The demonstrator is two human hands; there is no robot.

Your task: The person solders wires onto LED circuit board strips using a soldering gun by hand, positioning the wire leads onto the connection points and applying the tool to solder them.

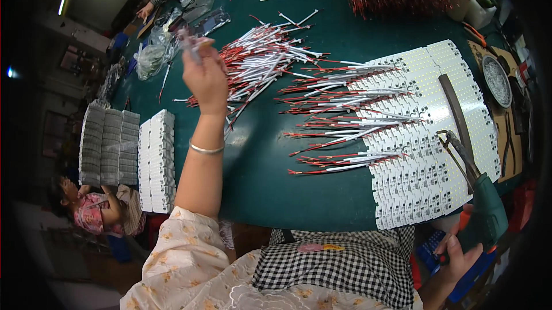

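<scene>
At far left, stacks of white strips (156,160) sit on the dark green desk (270,178). The left hand (206,77) is raised above it, fingers pinched around a thin wire (190,43), near a heap of red and white wires (270,57). Farther right lie rows of white circuit boards (428,155). At lower right, the right hand (460,252) grips a green soldering gun (483,212), its tip over the boards.

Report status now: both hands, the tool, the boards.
Left hand raised, pinching thin wires. Right hand grips green soldering gun, tip over white LED boards. Red-white wires lie across boards.
</scene>
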